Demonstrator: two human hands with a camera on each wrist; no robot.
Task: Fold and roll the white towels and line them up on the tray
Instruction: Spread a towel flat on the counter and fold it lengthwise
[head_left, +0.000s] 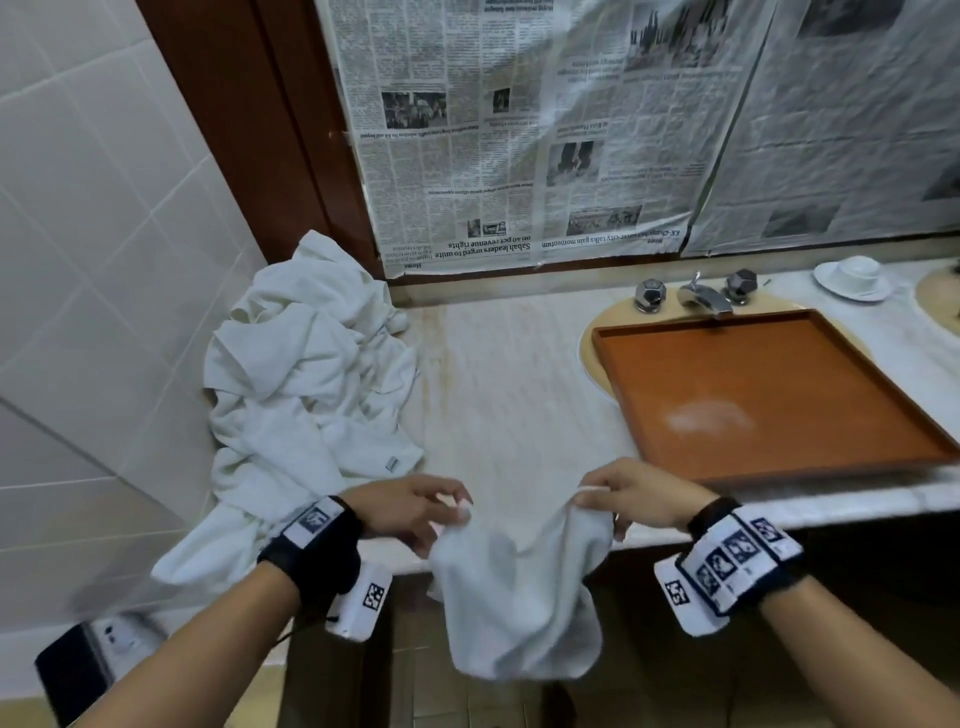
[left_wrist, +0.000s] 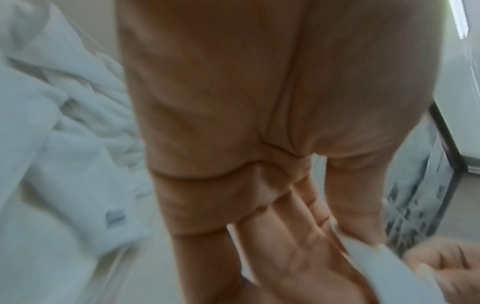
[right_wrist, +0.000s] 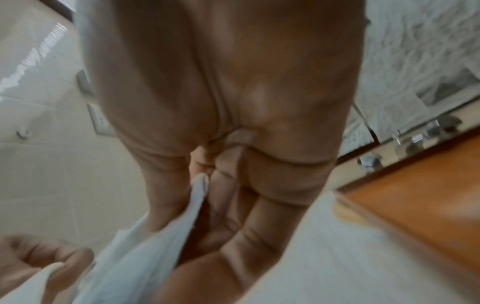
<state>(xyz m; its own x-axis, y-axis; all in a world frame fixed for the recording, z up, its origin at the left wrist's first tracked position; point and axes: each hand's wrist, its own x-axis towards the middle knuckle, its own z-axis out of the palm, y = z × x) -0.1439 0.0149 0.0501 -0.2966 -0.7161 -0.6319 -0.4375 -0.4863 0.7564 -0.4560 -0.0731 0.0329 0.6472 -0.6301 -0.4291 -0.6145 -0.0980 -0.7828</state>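
Left hand (head_left: 410, 506) and right hand (head_left: 631, 496) each pinch top edge of white towel (head_left: 519, 597); towel hangs off counter (head_left: 519, 374) front edge; towel pile (head_left: 306, 364) at counter's left end; tray (head_left: 769, 395) at right.

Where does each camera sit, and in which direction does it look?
Head: looks down at counter, tray, towel pile; both forearms show.
Left wrist: along left hand pinching the held towel.
Right wrist: along right hand pinching it, tray beside.
Shared: all three show this towel; each wrist view catches the other hand.
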